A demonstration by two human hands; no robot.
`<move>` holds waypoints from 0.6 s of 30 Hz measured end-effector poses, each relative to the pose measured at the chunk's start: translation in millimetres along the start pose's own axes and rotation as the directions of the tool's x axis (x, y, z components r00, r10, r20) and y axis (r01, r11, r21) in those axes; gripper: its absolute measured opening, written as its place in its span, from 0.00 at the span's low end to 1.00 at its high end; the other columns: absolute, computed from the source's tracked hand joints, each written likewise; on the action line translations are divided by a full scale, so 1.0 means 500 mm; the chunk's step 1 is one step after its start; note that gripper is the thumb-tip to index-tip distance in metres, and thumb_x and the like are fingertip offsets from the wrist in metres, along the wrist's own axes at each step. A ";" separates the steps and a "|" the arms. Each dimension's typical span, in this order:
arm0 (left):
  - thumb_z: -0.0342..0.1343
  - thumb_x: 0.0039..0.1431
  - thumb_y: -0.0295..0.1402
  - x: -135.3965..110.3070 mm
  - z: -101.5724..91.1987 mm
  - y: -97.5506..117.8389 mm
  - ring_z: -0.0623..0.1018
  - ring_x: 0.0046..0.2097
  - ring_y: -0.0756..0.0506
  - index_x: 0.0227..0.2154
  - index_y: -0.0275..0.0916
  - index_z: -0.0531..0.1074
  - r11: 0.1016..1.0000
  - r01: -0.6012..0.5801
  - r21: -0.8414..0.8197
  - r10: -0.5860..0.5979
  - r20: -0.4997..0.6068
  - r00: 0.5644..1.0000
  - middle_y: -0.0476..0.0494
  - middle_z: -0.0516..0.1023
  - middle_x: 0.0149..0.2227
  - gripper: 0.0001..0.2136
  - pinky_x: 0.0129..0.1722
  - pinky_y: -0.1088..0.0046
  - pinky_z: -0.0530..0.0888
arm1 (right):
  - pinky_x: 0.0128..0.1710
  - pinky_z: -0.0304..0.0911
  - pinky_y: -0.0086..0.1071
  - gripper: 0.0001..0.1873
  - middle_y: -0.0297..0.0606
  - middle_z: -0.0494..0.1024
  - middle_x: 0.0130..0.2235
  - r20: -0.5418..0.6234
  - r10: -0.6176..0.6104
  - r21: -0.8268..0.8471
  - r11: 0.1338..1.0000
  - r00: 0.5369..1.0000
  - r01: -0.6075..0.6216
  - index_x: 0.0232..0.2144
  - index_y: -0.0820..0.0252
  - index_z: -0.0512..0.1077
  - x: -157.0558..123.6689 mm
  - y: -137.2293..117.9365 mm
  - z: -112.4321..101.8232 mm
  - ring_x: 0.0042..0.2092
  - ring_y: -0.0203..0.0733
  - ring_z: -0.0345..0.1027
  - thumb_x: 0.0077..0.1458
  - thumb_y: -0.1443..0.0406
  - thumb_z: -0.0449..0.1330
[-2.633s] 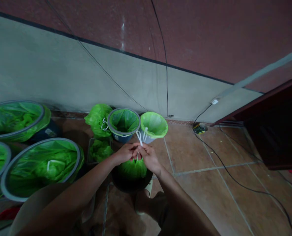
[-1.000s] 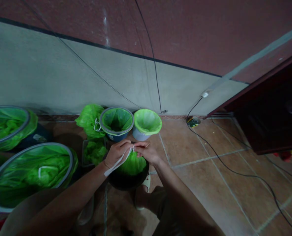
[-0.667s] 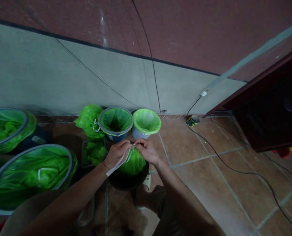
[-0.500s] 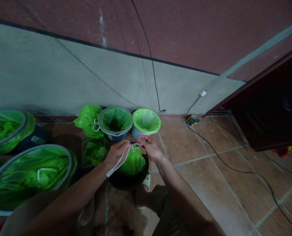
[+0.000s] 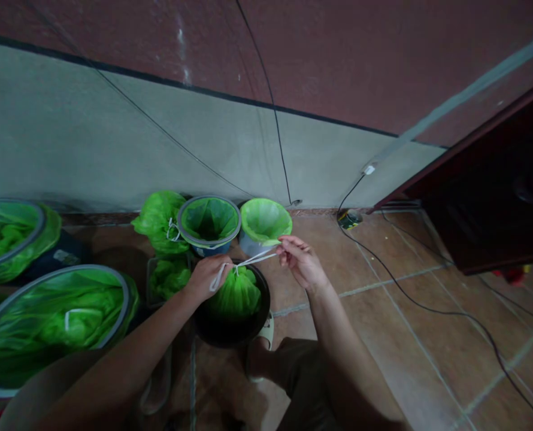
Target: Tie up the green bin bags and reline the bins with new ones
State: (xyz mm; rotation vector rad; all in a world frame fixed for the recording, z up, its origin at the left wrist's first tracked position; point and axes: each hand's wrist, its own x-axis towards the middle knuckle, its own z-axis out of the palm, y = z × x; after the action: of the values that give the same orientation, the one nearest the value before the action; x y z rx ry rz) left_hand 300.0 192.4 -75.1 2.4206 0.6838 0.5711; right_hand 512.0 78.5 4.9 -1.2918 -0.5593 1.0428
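Observation:
A green drawstring trash bag (image 5: 237, 296), its mouth gathered, sits in a dark round bin (image 5: 224, 335) between my feet. Its white drawstring (image 5: 261, 256) runs taut from the gathered neck. My left hand (image 5: 211, 276) is closed around one part of the string, with a loop showing at the fingers. Out to the right, my right hand (image 5: 300, 258) pinches the other end between thumb and fingers. Just beyond stand a small bin with a light green liner (image 5: 266, 221) and a blue bin with a grey rim (image 5: 209, 224).
A tied green bag (image 5: 159, 222) leans by the wall, near a clear square container (image 5: 170, 278) with green plastic. Two large lined bins (image 5: 55, 323) stand at left. On the right, a black cable (image 5: 410, 308) crosses the tiles past a can (image 5: 350, 219).
My right hand has moved right, away from the left, drawing the white string out taut. The bag's neck is now bunched tighter.

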 end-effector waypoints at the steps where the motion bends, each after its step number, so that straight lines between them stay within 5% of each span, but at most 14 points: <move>1: 0.45 0.63 0.35 -0.001 -0.001 -0.007 0.76 0.36 0.46 0.28 0.39 0.72 0.998 0.018 0.058 -0.020 0.034 0.999 0.43 0.78 0.31 0.13 0.40 0.72 0.69 | 0.20 0.54 0.26 0.15 0.30 0.71 0.22 -0.026 0.035 -0.021 0.999 0.999 -0.035 0.30 0.60 0.74 0.004 0.008 -0.002 0.22 0.30 0.58 0.40 0.57 0.68; 5: 0.47 0.59 0.34 -0.003 -0.009 -0.020 0.75 0.31 0.45 0.23 0.39 0.70 0.959 0.219 0.182 -0.242 0.112 0.964 0.42 0.76 0.26 0.12 0.33 0.71 0.67 | 0.15 0.46 0.25 0.12 0.25 0.63 0.15 -0.276 0.137 -0.169 0.967 0.951 -0.188 0.21 0.62 0.70 0.027 0.036 -0.030 0.16 0.27 0.51 0.37 0.61 0.68; 8: 0.48 0.57 0.36 0.004 -0.011 -0.015 0.73 0.25 0.48 0.18 0.40 0.67 0.934 0.358 0.009 -0.354 0.174 0.919 0.47 0.73 0.20 0.13 0.28 0.73 0.65 | 0.15 0.48 0.25 0.12 0.25 0.64 0.15 -0.316 0.159 -0.187 0.956 0.935 -0.226 0.20 0.61 0.69 0.033 0.041 -0.047 0.16 0.27 0.52 0.37 0.61 0.68; 10: 0.50 0.55 0.38 0.010 -0.008 -0.006 0.70 0.22 0.49 0.18 0.39 0.67 0.852 0.468 -0.236 -0.421 0.222 0.879 0.50 0.70 0.17 0.13 0.25 0.75 0.64 | 0.17 0.50 0.25 0.13 0.26 0.66 0.16 -0.242 0.144 -0.154 0.971 0.959 -0.184 0.22 0.61 0.70 0.028 0.035 -0.044 0.17 0.27 0.54 0.38 0.60 0.68; 13: 0.53 0.52 0.42 0.017 -0.001 0.016 0.68 0.19 0.51 0.20 0.37 0.69 0.580 0.565 -0.586 -0.516 0.272 0.812 0.50 0.69 0.17 0.13 0.21 0.76 0.62 | 0.19 0.53 0.24 0.15 0.28 0.70 0.19 -0.091 0.028 -0.124 0.991 0.995 -0.039 0.26 0.61 0.73 0.014 0.020 -0.024 0.19 0.28 0.57 0.41 0.56 0.68; 15: 0.55 0.51 0.44 0.019 0.000 0.030 0.67 0.19 0.52 0.19 0.37 0.66 0.424 0.554 -0.716 -0.525 0.304 0.795 0.49 0.71 0.19 0.16 0.19 0.77 0.61 | 0.22 0.56 0.25 0.14 0.30 0.72 0.20 0.018 -0.060 -0.127 0.990 0.998 0.062 0.29 0.60 0.75 0.004 0.010 -0.009 0.21 0.30 0.60 0.44 0.55 0.67; 18: 0.56 0.51 0.49 0.019 -0.005 0.045 0.67 0.21 0.54 0.19 0.36 0.64 0.313 0.549 -0.775 -0.489 0.364 0.792 0.48 0.71 0.20 0.20 0.21 0.78 0.62 | 0.28 0.61 0.28 0.13 0.31 0.75 0.23 0.178 -0.126 -0.133 0.980 0.976 0.151 0.33 0.58 0.77 -0.010 0.002 0.009 0.25 0.32 0.65 0.49 0.56 0.65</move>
State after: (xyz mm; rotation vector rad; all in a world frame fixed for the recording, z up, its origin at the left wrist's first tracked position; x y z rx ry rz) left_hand 313.8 182.7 -57.1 1.1362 0.8378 0.3958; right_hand 505.7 76.3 5.9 -1.2781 -0.8567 1.0143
